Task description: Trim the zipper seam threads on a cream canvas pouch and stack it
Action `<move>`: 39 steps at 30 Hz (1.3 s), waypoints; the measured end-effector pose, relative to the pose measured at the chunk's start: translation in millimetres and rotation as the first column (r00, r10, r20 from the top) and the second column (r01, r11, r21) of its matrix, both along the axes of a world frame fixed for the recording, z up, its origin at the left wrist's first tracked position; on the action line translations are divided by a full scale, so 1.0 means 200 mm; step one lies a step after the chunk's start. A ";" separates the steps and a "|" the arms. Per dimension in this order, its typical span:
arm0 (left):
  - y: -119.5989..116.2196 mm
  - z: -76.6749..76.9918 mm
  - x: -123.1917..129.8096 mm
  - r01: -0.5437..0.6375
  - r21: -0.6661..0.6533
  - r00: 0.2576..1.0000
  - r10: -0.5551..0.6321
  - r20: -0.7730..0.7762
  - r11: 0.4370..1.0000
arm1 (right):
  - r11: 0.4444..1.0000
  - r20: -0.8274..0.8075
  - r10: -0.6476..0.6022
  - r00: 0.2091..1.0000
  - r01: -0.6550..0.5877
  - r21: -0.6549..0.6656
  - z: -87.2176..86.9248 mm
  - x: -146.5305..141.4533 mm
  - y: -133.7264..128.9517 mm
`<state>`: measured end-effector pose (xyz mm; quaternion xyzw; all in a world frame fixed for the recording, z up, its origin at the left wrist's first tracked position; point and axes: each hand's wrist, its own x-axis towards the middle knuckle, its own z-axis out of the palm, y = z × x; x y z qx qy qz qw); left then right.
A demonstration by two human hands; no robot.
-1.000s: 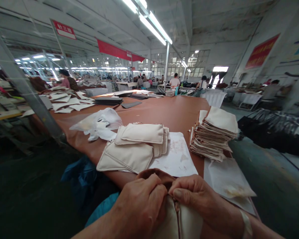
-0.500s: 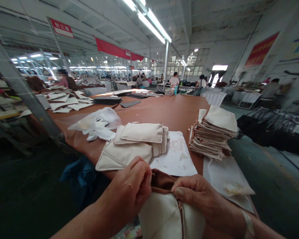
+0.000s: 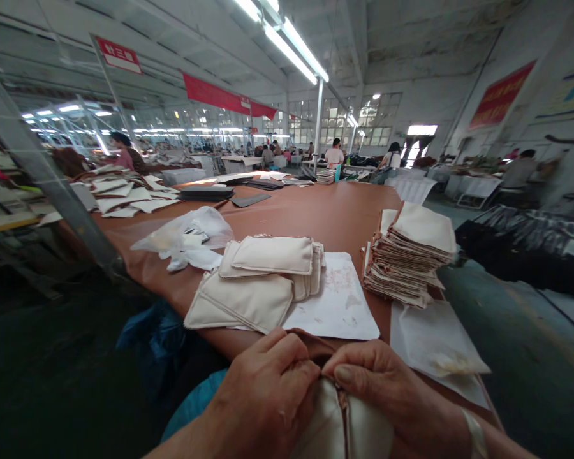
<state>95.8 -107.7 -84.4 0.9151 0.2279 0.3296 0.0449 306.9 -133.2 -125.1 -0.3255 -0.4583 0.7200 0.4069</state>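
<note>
A cream piece with a brown lining and a brown seam, the pouch (image 3: 320, 421), is held low in front of me at the table's near edge. My left hand (image 3: 272, 389) pinches its upper rim from the left, fingers curled. On the other side my right hand (image 3: 387, 389) grips the rim beside the seam, thumb on top. Both hands' fingertips nearly touch. Just beyond lie several cream padded pieces (image 3: 272, 255), partly over a white sheet (image 3: 339, 299). A tall stack of cream and brown pieces (image 3: 406, 255) stands to the right.
The brown-covered table (image 3: 316, 204) bears a clear plastic bag (image 3: 196, 229) at left, dark sheets (image 3: 205, 192) and cream pieces (image 3: 124, 191) farther back. A plastic sheet (image 3: 440, 338) lies at right. A metal post (image 3: 52, 172) slants at left. Other people work in the background.
My left hand has moved right and slightly down along the rim, close to my right hand. The brown opening between them looks narrower. A blue thing now shows below my left hand.
</note>
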 end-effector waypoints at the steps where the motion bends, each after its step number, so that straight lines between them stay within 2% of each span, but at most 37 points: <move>1: 0.00 0.00 0.00 -0.005 -0.029 1.000 0.005 -0.002 1.000 | 1.000 -0.013 -0.008 1.000 0.008 -0.009 0.00 0.00 0.00; 4: 0.00 -0.03 0.01 -0.014 -0.047 1.000 0.014 -0.013 0.999 | 0.999 -0.055 -0.030 0.998 0.028 -0.036 0.01 -0.01 0.00; 9: -0.03 -0.11 0.02 -0.080 0.178 0.981 0.109 -0.159 0.981 | 0.999 -0.066 -0.020 0.998 0.018 -0.043 0.01 -0.02 0.00; 12: -0.04 -0.12 0.04 -0.072 0.240 0.958 0.135 -0.255 0.968 | 1.000 -0.024 0.000 1.000 0.000 -0.017 0.01 -0.01 -0.01; 15: -0.03 -0.10 0.05 -0.082 0.151 0.969 0.114 -0.217 0.985 | 1.000 -0.004 0.006 1.000 -0.006 -0.018 0.00 -0.01 -0.01; 19: 0.01 -0.05 0.03 -0.059 -0.097 0.997 0.054 -0.060 0.994 | 0.999 -0.001 0.030 1.000 -0.030 -0.034 -0.01 -0.01 -0.02; 21: 0.02 -0.02 0.02 -0.036 -0.120 0.999 0.033 -0.025 0.992 | 0.999 0.032 0.042 0.999 -0.042 0.002 -0.01 0.00 -0.02; 24: 0.01 0.02 0.02 -0.015 0.058 1.000 0.017 -0.026 0.998 | 0.992 0.122 0.045 0.992 -0.059 0.115 0.01 0.00 -0.01; 26: 0.00 0.03 0.01 0.006 0.205 1.000 -0.001 -0.028 0.979 | 0.976 0.181 0.044 0.983 -0.081 0.200 0.02 0.00 -0.01; 28: -0.01 0.03 0.01 0.021 0.259 1.000 -0.019 -0.011 0.966 | 0.969 0.202 0.037 0.979 -0.084 0.232 0.04 0.00 -0.01; 30: -0.02 0.04 0.00 0.036 0.202 0.999 -0.037 0.004 0.979 | 0.972 0.215 0.022 0.976 -0.071 0.223 0.05 0.00 -0.02; 33: -0.01 0.06 -0.01 0.078 0.020 0.997 -0.079 0.024 0.997 | 0.981 0.226 0.020 0.974 -0.063 0.186 0.05 0.00 -0.02; 39: -0.01 0.13 -0.04 0.159 -0.247 0.987 -0.160 0.018 0.956 | 0.983 0.197 0.037 0.980 -0.072 0.172 0.04 -0.01 -0.02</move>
